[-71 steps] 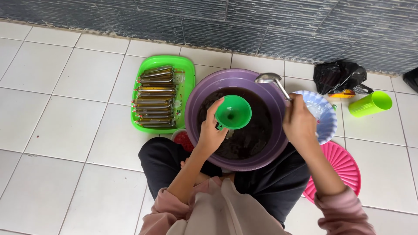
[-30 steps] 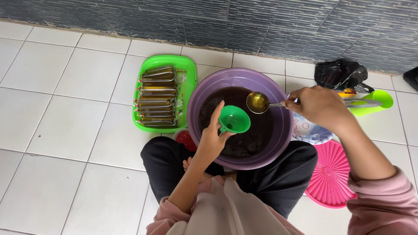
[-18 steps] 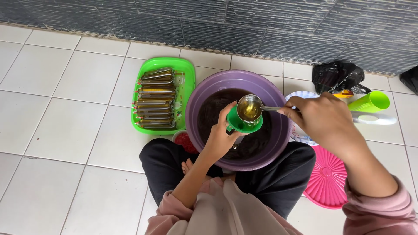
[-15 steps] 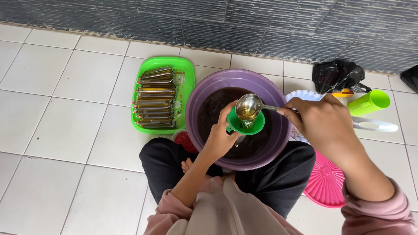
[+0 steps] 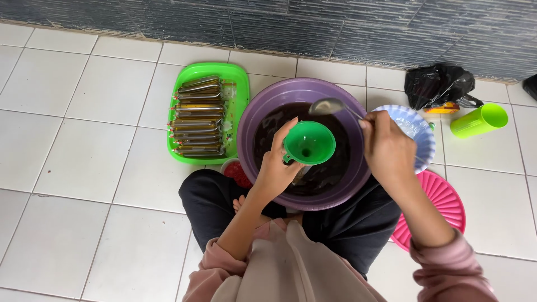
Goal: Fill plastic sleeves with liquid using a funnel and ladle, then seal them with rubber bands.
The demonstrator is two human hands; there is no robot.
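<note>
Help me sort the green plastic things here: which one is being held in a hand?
The green funnel, gripped by the left hand over the purple basin. The green tray and green cup sit untouched on the floor.

Bright green plastic funnel (image 5: 309, 143) over a round purple plastic basin (image 5: 263, 109) of dark brown liquid — lime rectangular tray (image 5: 235, 75), pink ribbed lid (image 5: 442, 204).

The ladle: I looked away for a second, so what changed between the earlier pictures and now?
The right hand drew the ladle back off the green funnel toward the purple basin's far rim. The left hand still holds the funnel over the dark liquid. The green tray of filled tubes stayed put.
</note>
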